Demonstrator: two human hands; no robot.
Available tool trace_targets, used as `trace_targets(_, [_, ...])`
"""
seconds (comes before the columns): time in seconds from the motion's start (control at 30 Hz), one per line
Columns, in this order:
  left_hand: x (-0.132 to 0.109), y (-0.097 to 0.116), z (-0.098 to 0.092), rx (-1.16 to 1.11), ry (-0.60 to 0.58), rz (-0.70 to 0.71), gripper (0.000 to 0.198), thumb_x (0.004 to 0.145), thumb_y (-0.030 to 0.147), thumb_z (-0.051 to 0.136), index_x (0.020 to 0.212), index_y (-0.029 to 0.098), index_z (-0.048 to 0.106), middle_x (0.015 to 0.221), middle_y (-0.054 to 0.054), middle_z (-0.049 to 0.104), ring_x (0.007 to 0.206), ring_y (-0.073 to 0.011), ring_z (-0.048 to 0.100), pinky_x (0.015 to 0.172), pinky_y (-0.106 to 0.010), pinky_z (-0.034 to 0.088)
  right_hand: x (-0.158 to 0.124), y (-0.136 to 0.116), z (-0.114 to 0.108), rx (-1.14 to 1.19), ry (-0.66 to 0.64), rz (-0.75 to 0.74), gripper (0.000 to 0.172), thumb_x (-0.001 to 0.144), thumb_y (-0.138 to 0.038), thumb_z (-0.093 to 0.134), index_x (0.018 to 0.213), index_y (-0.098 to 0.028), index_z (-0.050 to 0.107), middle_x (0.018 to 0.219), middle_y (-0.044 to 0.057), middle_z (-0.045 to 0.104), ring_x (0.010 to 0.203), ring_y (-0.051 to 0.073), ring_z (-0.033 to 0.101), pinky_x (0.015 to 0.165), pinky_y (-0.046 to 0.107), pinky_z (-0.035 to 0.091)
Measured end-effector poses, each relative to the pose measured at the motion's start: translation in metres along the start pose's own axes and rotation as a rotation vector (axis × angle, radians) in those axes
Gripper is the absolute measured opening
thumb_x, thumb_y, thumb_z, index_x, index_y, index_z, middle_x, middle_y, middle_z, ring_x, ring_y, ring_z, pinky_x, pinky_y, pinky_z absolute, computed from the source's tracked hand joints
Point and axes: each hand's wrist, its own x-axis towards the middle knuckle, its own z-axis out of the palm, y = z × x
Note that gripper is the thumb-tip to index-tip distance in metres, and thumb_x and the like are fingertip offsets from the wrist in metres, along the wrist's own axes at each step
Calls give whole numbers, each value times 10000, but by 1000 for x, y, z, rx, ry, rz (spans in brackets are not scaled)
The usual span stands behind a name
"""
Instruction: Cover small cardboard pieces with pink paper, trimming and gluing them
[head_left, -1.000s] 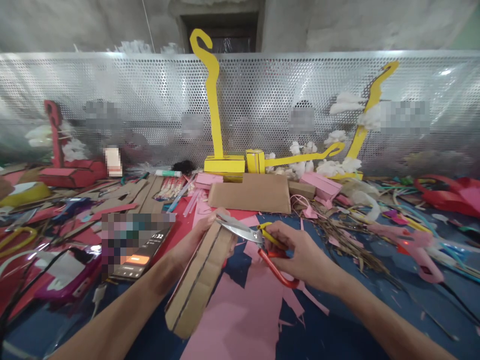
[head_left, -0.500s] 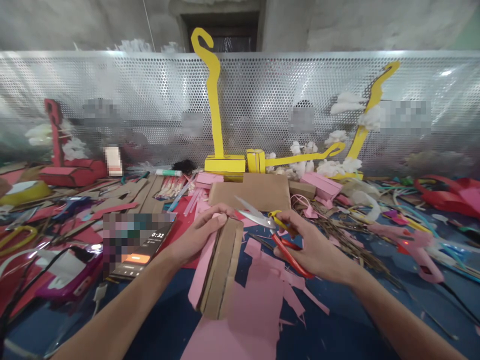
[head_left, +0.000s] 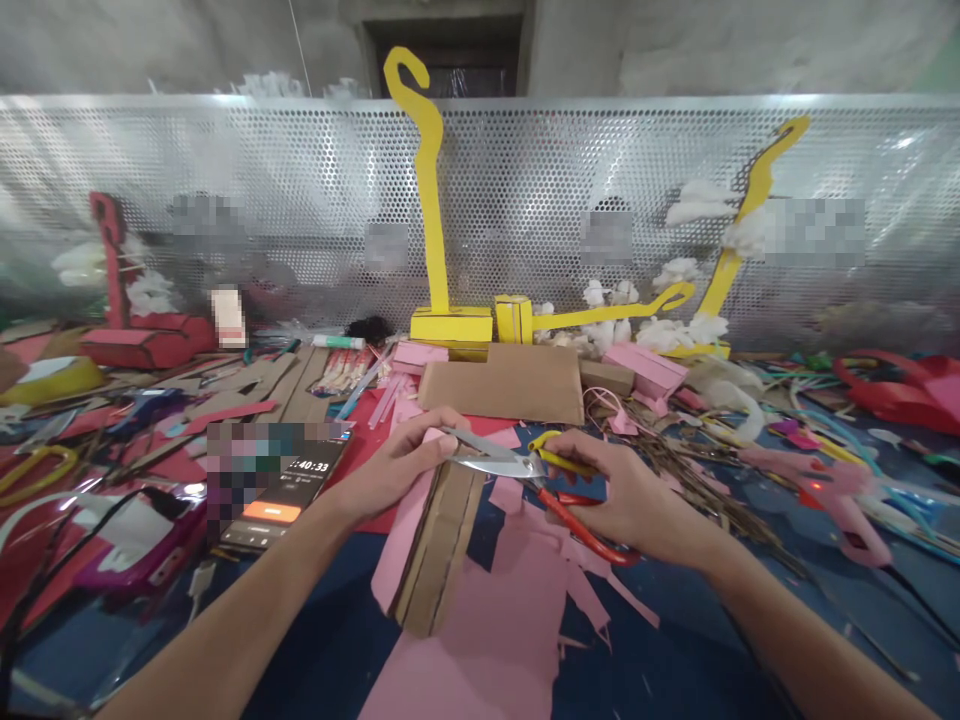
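Note:
My left hand (head_left: 405, 462) grips the far end of a folded cardboard piece (head_left: 442, 545) with pink paper along its left side. In my right hand (head_left: 615, 490) are scissors (head_left: 502, 462) with one yellow and one red handle. Their blades are parted and point left, lying over the far end of the cardboard close to my left fingertips. Beneath the cardboard, a large pink paper sheet (head_left: 510, 620) with ragged strips lies on the blue table surface.
A phone (head_left: 300, 490) and purple case (head_left: 150, 550) lie left. Behind are a brown cardboard sheet (head_left: 517, 385) and yellow hook-topped stands (head_left: 431, 220) before a perforated metal panel (head_left: 525, 200). A pink glue gun (head_left: 840, 490) and twigs lie right.
The scissors have moved left, so their blades now reach over the cardboard's far end near my left fingers. The cardboard has tilted slightly.

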Motion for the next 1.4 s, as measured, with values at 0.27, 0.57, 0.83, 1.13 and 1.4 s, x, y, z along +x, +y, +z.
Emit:
trace_targets(0.27, [0, 0, -2, 52, -2, 33, 321, 993, 519, 568, 1021, 218, 676, 1012, -32, 621, 885, -180, 547, 793, -276, 432, 1, -2, 1, 17, 37, -17, 390, 854, -397, 769, 1203, -246, 682, 1213, 103, 727, 1138, 294, 702, 999, 418, 606])
trace_targets(0.57, [1, -1, -2, 27, 13, 67, 268, 988, 467, 603, 1024, 220, 700, 989, -32, 666, 956, -195, 595, 871, -275, 446, 2, 7, 3, -9, 104, -44, 434, 819, -308, 783, 1237, -256, 678, 1301, 100, 712, 1154, 295, 706, 963, 413, 624])
trace_targets(0.83, [2, -2, 0, 74, 14, 86, 235, 995, 439, 598, 1038, 230, 696, 1015, -29, 646, 951, -191, 571, 849, -276, 435, 1, 5, 3, 12, 58, -28, 401, 850, -352, 764, 1227, -262, 660, 1299, 82, 706, 1197, 284, 685, 1004, 388, 594])
trace_targets(1.13, [2, -2, -1, 113, -2, 85, 238, 997, 441, 584, 1024, 224, 677, 1012, -33, 633, 933, -196, 548, 845, -287, 414, 2, -3, 4, 38, 15, -13, 282, 858, -417, 759, 1064, -238, 687, 1108, 68, 738, 993, 233, 691, 912, 365, 587])
trace_targets(1.4, [2, -2, 0, 106, -31, 76, 265, 986, 473, 579, 998, 220, 659, 957, -21, 609, 870, -183, 532, 787, -279, 406, 1, 9, 5, -6, 46, -2, 166, 860, -358, 712, 932, -223, 646, 867, 11, 669, 761, 168, 592, 698, 308, 536])
